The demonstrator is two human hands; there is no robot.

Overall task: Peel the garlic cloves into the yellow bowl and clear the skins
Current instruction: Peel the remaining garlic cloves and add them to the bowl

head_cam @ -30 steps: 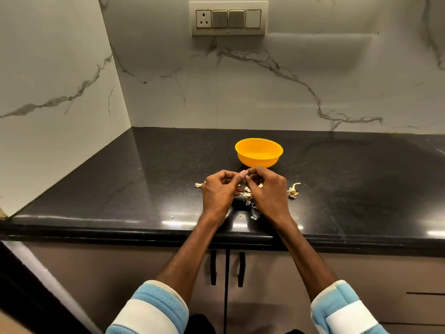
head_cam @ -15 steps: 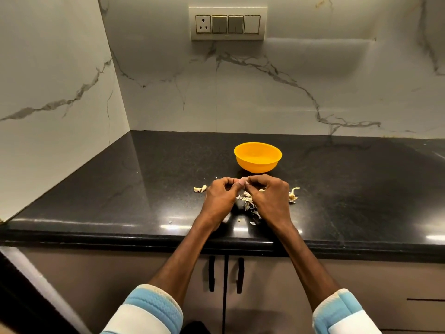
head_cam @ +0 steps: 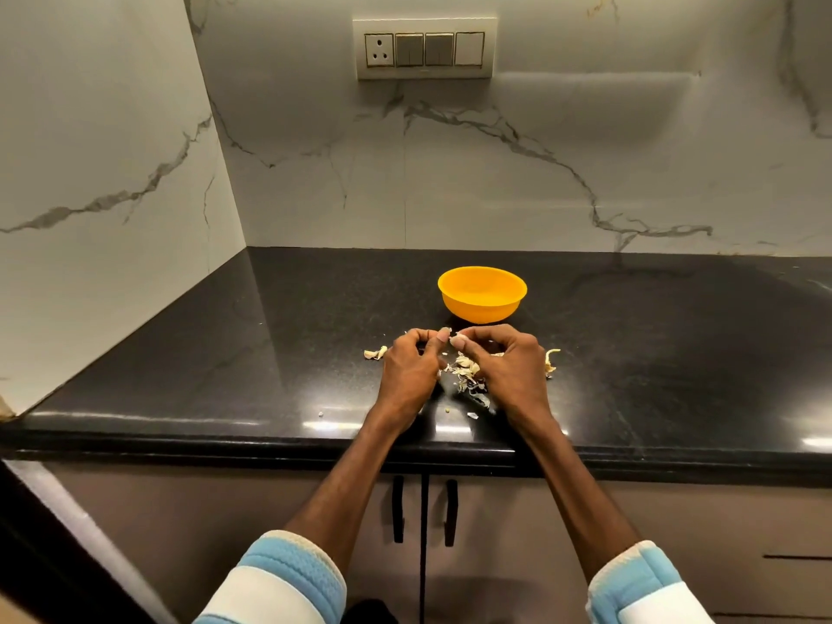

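Head view: just in front of the yellow bowl (head_cam: 481, 306), over the black desk (head_cam: 270, 353), the right hand (head_cam: 511, 371) is pinching a pale garlic clove (head_cam: 459, 340) in a narrow grip. The left hand (head_cam: 410, 376) is pinching the same clove from its other side. Loose skins (head_cam: 468, 376) are lying below both hands, on the near side of the bowl.

Black counter (head_cam: 270, 353): yellow bowl (head_cam: 481, 309), scattered garlic skins (head_cam: 466, 367).
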